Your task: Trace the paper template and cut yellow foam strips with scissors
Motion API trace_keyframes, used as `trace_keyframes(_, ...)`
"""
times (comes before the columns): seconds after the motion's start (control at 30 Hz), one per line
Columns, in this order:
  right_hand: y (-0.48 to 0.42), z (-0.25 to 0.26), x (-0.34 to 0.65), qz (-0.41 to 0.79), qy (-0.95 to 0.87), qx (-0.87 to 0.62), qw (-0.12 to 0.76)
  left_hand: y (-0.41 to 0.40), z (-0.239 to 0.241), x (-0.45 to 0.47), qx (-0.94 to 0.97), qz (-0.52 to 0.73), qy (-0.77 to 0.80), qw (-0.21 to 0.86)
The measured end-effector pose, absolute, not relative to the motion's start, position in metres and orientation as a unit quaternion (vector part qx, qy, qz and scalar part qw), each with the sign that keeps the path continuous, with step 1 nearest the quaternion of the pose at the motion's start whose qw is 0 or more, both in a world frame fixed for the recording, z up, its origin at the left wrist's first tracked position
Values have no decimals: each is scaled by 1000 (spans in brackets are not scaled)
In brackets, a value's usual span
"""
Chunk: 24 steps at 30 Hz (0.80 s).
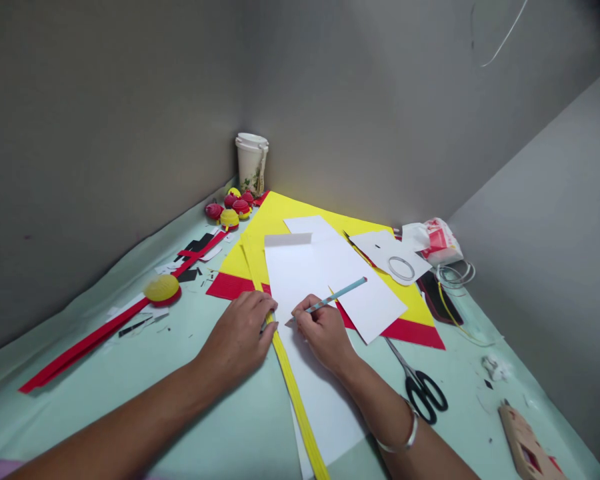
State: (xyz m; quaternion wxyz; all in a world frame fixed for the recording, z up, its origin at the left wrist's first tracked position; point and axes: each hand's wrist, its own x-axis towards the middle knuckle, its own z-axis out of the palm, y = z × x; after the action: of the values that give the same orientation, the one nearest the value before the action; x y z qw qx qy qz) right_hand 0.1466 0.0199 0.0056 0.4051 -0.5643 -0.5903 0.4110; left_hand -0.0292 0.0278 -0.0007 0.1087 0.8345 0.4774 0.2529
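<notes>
My right hand [323,330] is closed around a light blue pencil [347,291], its tip touching a white sheet of paper [305,273]. My left hand [240,333] lies on a long yellow strip [295,393] that runs along the sheet's left edge, fingers curled down onto it. Under the white sheets lie a yellow sheet [275,213] and a red one [227,285].
Black-handled scissors [420,387] lie right of my wrist. A paper cup [251,163] stands in the corner with red and yellow paper balls [230,210]. A red strip [90,343] and a yellow dome [163,290] lie left. A tape ring [401,268], a plastic bag [433,240] and a cardboard piece [527,450] are at right.
</notes>
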Motion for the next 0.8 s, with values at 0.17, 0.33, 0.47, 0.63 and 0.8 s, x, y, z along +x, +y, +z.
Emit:
trace_keyframes(0.17,20,5,147,404,-592,-566,406,27,0,-29,836,248,478,106)
trace_keyframes(0.33,19,4,148,390,-590,-557,436,26,1,-29,836,244,479,106)
trace_keyframes(0.47,20,3,148,381,-590,-553,448,26,1,-29,836,248,476,112)
trace_keyframes(0.63,20,2,148,382,-579,-552,463,26,0,-30,831,245,484,121)
trace_keyframes(0.8,19,5,149,385,-567,-554,473,27,0,-30,829,247,486,126)
